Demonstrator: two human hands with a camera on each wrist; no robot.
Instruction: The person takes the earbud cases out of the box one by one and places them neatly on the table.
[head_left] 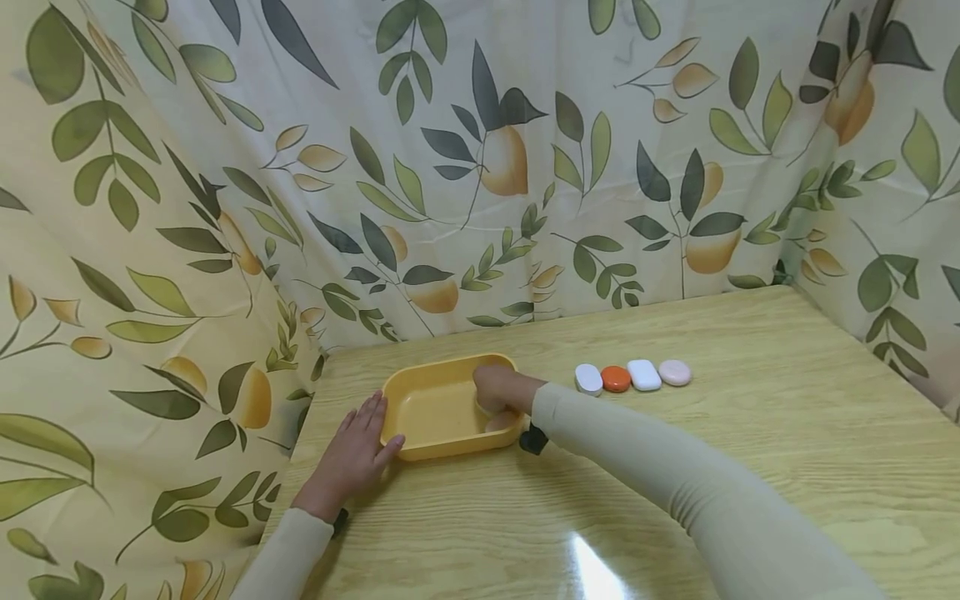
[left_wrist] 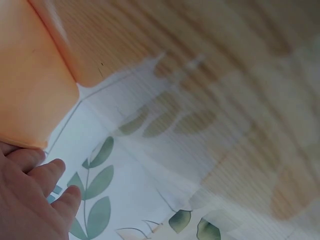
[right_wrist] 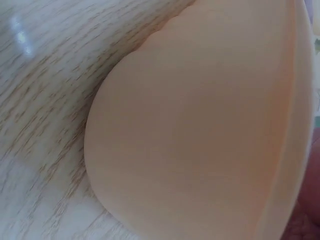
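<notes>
A yellow plastic basin (head_left: 435, 404), oblong with rounded corners, stands on the table. My left hand (head_left: 362, 442) rests against its left rim, fingers extended. In the left wrist view, the left fingers (left_wrist: 42, 172) touch the rim of the basin (left_wrist: 30, 85). My right hand (head_left: 497, 390) reaches down inside the basin at the right end, its fingers mostly hidden. A pale patch shows under that hand; I cannot tell whether it is a held thing. The basin's outer wall (right_wrist: 195, 130) fills most of the right wrist view, with a bit of the right hand (right_wrist: 307, 200) beyond the rim.
Right of the basin, a row of small soap-like pieces lies on the wooden table (head_left: 750, 417): a white oval (head_left: 588, 380), an orange-red round (head_left: 616, 379), a white rounded rectangle (head_left: 644, 375) and a pink oval (head_left: 675, 372). Leaf-printed curtains (head_left: 480, 167) hang behind and at both sides.
</notes>
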